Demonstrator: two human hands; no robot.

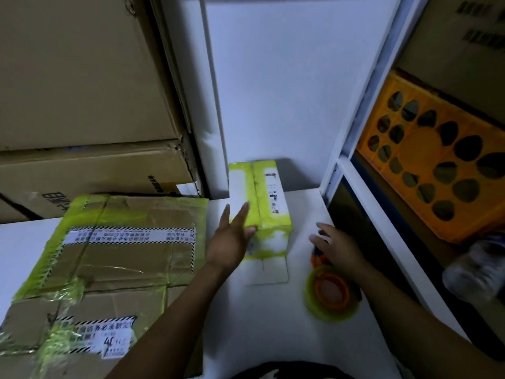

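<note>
While the left hand (pixel 231 236) is pressing flat against the taped box (pixel 259 203), the right hand (pixel 334 250) is resting, fingers spread, on the tape dispenser (pixel 332 295).

A small taped box (pixel 273 187) and a tape roll (pixel 332 294) on a white table (pixel 259 324).
At frame centre the left hand (pixel 232 236) lays straight fingers against the box's yellow-green-taped left side; right of it, the right hand (pixel 337 248) rests on the roll's orange dispenser.

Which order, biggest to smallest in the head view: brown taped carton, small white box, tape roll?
1. brown taped carton, largest by far.
2. small white box.
3. tape roll: nearer the camera yet looks smaller, so that ranking holds.
</note>
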